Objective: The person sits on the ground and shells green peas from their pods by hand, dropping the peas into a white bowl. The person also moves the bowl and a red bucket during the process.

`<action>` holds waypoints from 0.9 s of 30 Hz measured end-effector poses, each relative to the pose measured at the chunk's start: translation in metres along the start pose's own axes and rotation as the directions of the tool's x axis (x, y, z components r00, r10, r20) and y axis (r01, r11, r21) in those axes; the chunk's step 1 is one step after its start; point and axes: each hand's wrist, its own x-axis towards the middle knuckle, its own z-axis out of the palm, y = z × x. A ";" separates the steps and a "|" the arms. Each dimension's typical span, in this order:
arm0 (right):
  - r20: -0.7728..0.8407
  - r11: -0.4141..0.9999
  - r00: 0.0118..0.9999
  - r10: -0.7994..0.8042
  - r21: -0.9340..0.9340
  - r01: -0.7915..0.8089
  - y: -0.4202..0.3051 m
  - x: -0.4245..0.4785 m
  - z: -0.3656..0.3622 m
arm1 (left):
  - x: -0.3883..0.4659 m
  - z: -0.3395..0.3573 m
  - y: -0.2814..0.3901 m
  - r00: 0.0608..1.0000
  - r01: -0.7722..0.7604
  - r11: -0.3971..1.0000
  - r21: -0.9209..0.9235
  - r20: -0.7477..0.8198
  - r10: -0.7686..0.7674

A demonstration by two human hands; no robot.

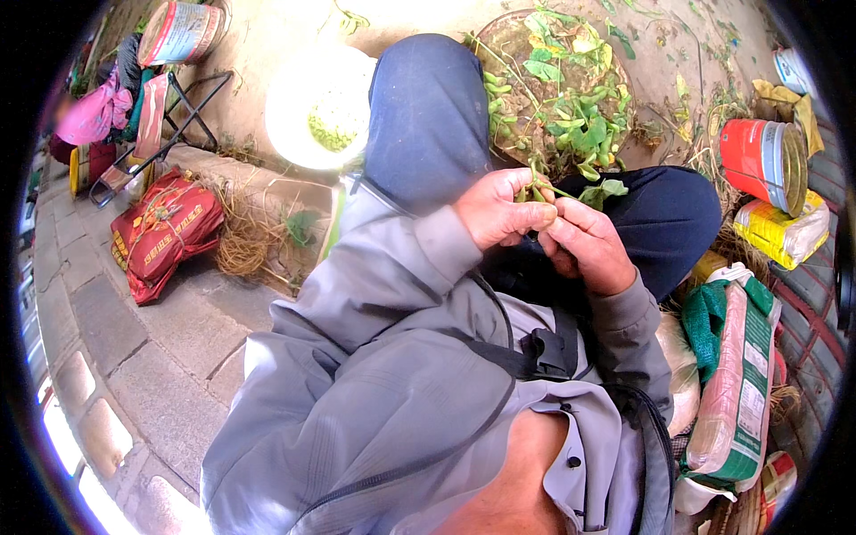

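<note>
My left hand pinches green bean pods on a leafy stem, in front of my lap. Close against it, my right hand has its thumb and fingers at the same pods and stem; the fingertips of both hands meet, partly hiding what they hold. From there the stem runs right to a green leaf above my bent knee. Beyond my hands, a round tray on the ground bears more pods, stems and yellowing leaves. Left of my raised knee stands a bright white bucket with shelled green beans inside.
At left are a red bag, dry roots, a folding stool, a tin bucket and a person in pink. To the right lie a red tin bucket, a yellow packet and a green-and-pink sack.
</note>
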 end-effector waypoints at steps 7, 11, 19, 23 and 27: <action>-0.055 1.000 0.998 -0.019 0.017 0.020 0.007 -0.001 -0.006 | 0.003 0.000 -0.004 0.999 -0.014 0.991 -0.135 0.026 0.018; -0.110 0.978 0.983 -0.144 -0.171 0.124 -0.001 -0.005 0.006 | 0.005 -0.002 -0.005 1.000 0.002 0.990 -0.145 -0.016 -0.004; -0.214 0.985 0.973 -0.088 -0.162 0.054 0.000 0.000 0.009 | 0.002 0.000 -0.002 1.000 -0.009 1.000 -0.025 0.006 0.009; -0.225 0.999 0.974 -0.017 0.030 0.024 0.002 0.002 0.010 | 0.002 0.001 -0.002 1.000 -0.010 0.997 -0.074 0.008 0.010; -0.211 0.986 0.977 0.024 0.167 0.012 0.004 0.002 0.009 | 0.002 0.000 -0.002 0.999 0.011 0.992 -0.123 0.040 -0.007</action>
